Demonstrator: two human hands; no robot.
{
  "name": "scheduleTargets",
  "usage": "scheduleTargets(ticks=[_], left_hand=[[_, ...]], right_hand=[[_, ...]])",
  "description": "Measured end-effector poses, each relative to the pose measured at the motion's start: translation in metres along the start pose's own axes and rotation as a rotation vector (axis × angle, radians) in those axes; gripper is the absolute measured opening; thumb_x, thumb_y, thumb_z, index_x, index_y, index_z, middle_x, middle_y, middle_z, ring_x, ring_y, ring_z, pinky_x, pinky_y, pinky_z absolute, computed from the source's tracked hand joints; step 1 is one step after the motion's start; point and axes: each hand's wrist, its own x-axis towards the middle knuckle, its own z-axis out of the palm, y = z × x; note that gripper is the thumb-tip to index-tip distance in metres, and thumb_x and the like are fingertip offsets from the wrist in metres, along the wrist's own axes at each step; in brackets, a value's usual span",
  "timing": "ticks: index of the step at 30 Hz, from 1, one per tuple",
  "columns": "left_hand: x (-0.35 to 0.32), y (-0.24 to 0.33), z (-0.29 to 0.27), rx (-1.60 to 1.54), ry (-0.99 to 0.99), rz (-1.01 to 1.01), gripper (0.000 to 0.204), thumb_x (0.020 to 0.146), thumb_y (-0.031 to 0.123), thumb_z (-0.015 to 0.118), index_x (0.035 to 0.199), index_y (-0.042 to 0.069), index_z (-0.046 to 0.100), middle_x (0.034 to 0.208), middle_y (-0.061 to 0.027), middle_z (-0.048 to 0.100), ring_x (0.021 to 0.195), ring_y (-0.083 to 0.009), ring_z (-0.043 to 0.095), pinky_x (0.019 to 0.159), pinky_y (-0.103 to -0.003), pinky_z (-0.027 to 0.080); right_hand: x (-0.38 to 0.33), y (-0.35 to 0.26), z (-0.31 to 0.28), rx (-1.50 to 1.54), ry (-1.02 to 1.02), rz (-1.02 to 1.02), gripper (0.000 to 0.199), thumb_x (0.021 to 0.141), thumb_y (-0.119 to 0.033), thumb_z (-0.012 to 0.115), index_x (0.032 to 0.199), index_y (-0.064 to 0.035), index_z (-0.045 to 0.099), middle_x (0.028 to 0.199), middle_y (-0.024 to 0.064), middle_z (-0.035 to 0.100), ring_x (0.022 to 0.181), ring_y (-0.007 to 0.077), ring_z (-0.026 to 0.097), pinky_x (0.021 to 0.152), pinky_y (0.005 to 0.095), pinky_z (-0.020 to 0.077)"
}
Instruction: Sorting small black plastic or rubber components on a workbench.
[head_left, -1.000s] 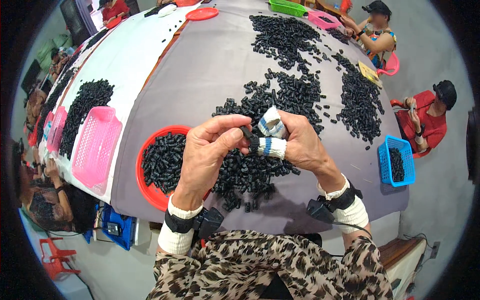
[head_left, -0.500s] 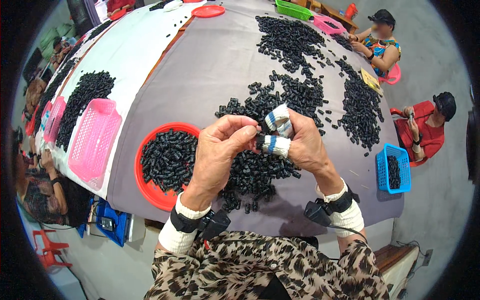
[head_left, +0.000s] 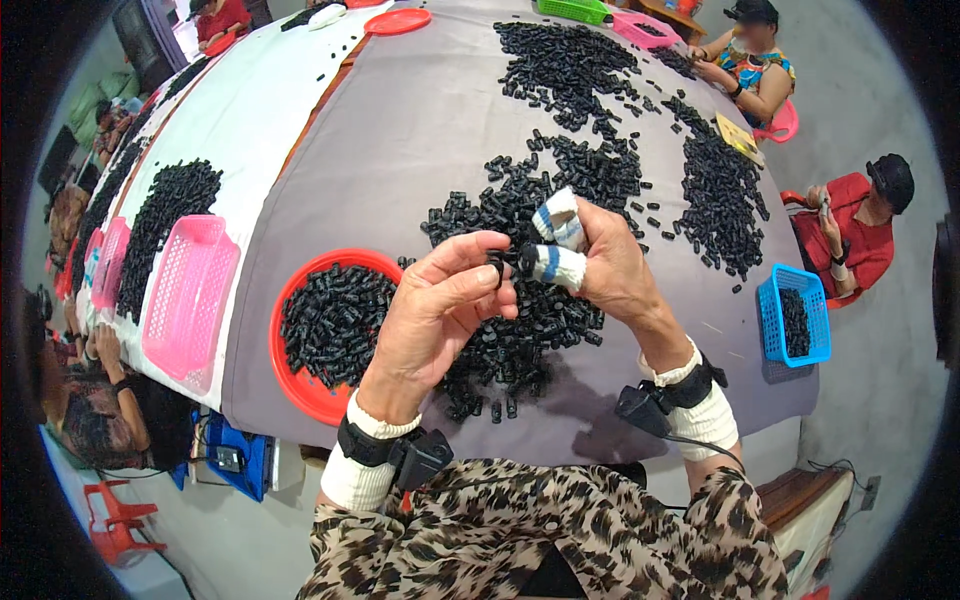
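Note:
Above a heap of small black cylindrical parts [head_left: 520, 330], my left hand [head_left: 435, 305] pinches a small black part [head_left: 497, 264] between thumb and index finger. My right hand [head_left: 615, 262] faces it, its thumb and index finger wrapped in white knitted covers with blue stripes [head_left: 558, 266]. A black piece [head_left: 527, 260] shows at its covered fingertips, very close to the part in my left fingers. I cannot tell whether the two pieces touch. Left of my left hand stands a red round tray [head_left: 290, 372] filled with similar black parts.
A blue basket [head_left: 812, 352] with black parts stands at the table's right edge. Pink baskets [head_left: 185, 300] are on the left. More heaps of black parts [head_left: 565, 70] spread across the grey cloth [head_left: 400, 110]. A person in red [head_left: 858, 225] sits at right, another person [head_left: 765, 80] beyond.
My fingertips have drawn slightly apart, and the black pieces between them show more plainly. My left fingers have spread somewhat. The whole view has shifted a little.

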Motion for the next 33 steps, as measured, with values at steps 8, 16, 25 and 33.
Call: scheduleTargets(ticks=[8, 16, 25, 33], left_hand=[[0.008, -0.011, 0.008, 0.038, 0.172, 0.098, 0.022, 0.082, 0.005, 0.06, 0.104, 0.001, 0.056, 0.089, -0.0055, 0.061, 0.078, -0.0123, 0.059, 0.072, -0.023, 0.048], [0.008, -0.014, 0.007, 0.096, 0.168, 0.156, 0.021, 0.085, 0.008, 0.057, 0.104, 0.0, 0.057, 0.089, -0.0036, 0.061, 0.073, -0.0054, 0.053, 0.067, -0.018, 0.043], [0.01, -0.012, 0.013, -0.001, 0.128, 0.186, 0.024, 0.085, 0.008, 0.058, 0.107, 0.0, 0.055, 0.09, -0.0068, 0.062, 0.073, -0.0075, 0.055, 0.069, -0.021, 0.045], [0.009, -0.018, 0.012, -0.05, 0.089, 0.17, 0.024, 0.087, 0.011, 0.055, 0.108, 0.0, 0.054, 0.091, -0.0076, 0.062, 0.079, -0.0101, 0.057, 0.072, -0.024, 0.046]], right_hand=[[-0.01, -0.002, 0.013, -0.265, 0.013, -0.17, 0.033, 0.069, -0.019, 0.074, 0.085, -0.0009, 0.051, 0.062, 0.006, 0.057, 0.053, 0.0101, 0.052, 0.049, 0.0266, 0.0432], [-0.009, 0.007, 0.015, -0.23, 0.105, -0.231, 0.031, 0.072, -0.018, 0.071, 0.083, 0.001, 0.05, 0.059, 0.0084, 0.055, 0.051, 0.0127, 0.053, 0.048, 0.0282, 0.0427], [-0.01, 0.005, 0.01, -0.056, -0.011, -0.105, 0.025, 0.077, -0.019, 0.067, 0.087, -0.0009, 0.055, 0.064, 0.0006, 0.054, 0.058, 0.0056, 0.046, 0.052, 0.0235, 0.0395], [-0.011, -0.002, 0.008, 0.06, -0.113, 0.01, 0.02, 0.078, -0.017, 0.065, 0.089, -0.0019, 0.056, 0.066, -0.0025, 0.051, 0.061, 0.0034, 0.043, 0.053, 0.022, 0.0371]])
